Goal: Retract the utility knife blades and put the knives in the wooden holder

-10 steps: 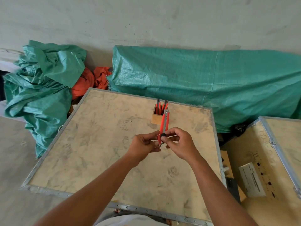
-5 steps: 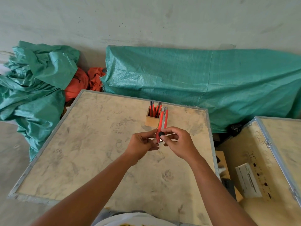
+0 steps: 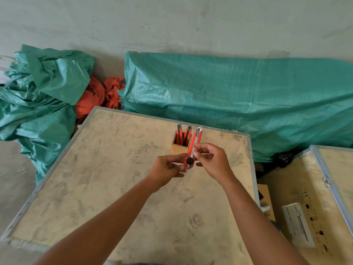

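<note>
A red utility knife point(image 3: 193, 148) with a black slider knob is held upright above the wooden board, its metal tip pointing away from me. My left hand point(image 3: 166, 168) pinches its lower end. My right hand point(image 3: 213, 161) grips its middle from the right, thumb on the body just above the knob. Just behind the knife stands a small wooden holder point(image 3: 176, 147) with two red knives point(image 3: 183, 133) sticking out of it. Whether any blade sticks out of the held knife's tip is too small to tell.
The wooden board point(image 3: 118, 184) has a metal rim and dusty marks. Green tarps point(image 3: 238, 92) and an orange cloth point(image 3: 95, 94) lie behind it by the wall. A second wooden crate point(image 3: 313, 197) with a white label point(image 3: 297, 224) sits at the right.
The black slider knob has moved down toward the knife's lower end. My right thumb has shifted up onto the body. The camera view has drifted slightly.
</note>
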Motion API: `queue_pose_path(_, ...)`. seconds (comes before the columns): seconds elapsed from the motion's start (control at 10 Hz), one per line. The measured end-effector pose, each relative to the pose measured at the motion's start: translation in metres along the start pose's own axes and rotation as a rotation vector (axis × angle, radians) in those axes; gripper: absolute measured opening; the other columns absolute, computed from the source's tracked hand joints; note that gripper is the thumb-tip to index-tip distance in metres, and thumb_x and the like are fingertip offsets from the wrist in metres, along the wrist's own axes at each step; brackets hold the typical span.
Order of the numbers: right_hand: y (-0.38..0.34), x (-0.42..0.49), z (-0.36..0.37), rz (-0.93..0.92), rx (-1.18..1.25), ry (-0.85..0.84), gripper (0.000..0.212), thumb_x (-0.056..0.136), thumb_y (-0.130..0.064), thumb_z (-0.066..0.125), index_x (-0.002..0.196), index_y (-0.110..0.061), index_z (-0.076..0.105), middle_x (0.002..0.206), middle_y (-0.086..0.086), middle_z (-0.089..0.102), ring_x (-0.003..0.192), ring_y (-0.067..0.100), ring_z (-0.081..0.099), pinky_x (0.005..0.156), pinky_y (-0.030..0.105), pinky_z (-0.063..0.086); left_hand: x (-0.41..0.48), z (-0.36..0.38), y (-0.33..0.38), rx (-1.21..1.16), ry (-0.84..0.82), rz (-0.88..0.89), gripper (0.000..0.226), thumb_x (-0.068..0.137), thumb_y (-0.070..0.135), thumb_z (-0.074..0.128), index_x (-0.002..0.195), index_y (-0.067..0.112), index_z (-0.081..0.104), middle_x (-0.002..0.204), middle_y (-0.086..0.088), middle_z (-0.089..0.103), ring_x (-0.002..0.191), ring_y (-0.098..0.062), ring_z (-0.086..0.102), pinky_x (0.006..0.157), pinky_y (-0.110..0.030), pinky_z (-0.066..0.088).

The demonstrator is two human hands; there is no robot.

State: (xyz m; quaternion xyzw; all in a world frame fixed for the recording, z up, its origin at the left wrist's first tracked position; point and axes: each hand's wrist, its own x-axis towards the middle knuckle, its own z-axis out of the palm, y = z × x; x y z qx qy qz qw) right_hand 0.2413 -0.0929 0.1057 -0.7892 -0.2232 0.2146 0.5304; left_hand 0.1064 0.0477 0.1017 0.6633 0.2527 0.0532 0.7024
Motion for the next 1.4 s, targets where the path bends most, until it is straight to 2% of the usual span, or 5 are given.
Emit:
queue_pose_path(0.4,0.017,0.111,0.019,-0.104,-0.181,0.185,0.023,0.088,-0.004,0.076,0.108,-0.016,0.080,0.102,0.001,0.078,0.087,0.015,0.073,0.085,0.042,0.064,0.110,-0.012,0.007,0.298,0.204,0.045,0.036,0.083,-0.002,0.072,0.112,0.018,0.074,0.103,0.005,0.073,0.096,-0.015,0.068,0.096,-0.036,0.055)
queue_pose_path(0.6,0.048,0.120,0.039,-0.165,-0.275,0.248,0.023,0.088,-0.004,0.076,0.109,-0.011,0.080,0.106,0.007,0.081,0.090,0.019,0.077,0.085,0.033,0.062,0.136,-0.015,-0.021,0.466,0.294,-0.047,0.067,0.077,0.009,0.081,0.137,0.020,0.055,0.140,-0.004,0.057,0.129,-0.023,0.051,0.109,-0.040,0.043)
queue_pose_path(0.7,0.055,0.120,0.048,-0.192,-0.300,0.234,0.023,0.088,-0.004,0.076,0.109,-0.010,0.080,0.105,0.008,0.081,0.089,0.020,0.077,0.085,0.027,0.060,0.141,-0.012,-0.024,0.471,0.243,-0.160,0.073,0.082,0.013,0.077,0.146,0.016,0.041,0.143,-0.007,0.055,0.130,-0.028,0.052,0.102,-0.036,0.046)
queue_pose_path(0.8,0.060,0.119,0.054,-0.206,-0.333,0.193,0.024,0.086,0.000,0.076,0.109,-0.008,0.080,0.105,0.010,0.080,0.095,0.023,0.075,0.090,0.030,0.059,0.144,-0.010,-0.023,0.459,0.225,-0.142,0.052,0.084,0.009,0.074,0.133,0.013,0.058,0.125,-0.008,0.067,0.115,-0.027,0.062,0.084,-0.027,0.045)
queue_pose_path(1.4,0.054,0.107,0.055,-0.086,-0.241,0.181,0.032,0.087,-0.007,0.078,0.118,-0.011,0.077,0.116,0.008,0.078,0.099,0.021,0.075,0.093,0.038,0.061,0.133,-0.017,-0.026,0.539,0.211,-0.032,0.046,0.084,0.011,0.074,0.128,0.018,0.063,0.126,-0.006,0.065,0.116,-0.024,0.058,0.090,-0.029,0.044)
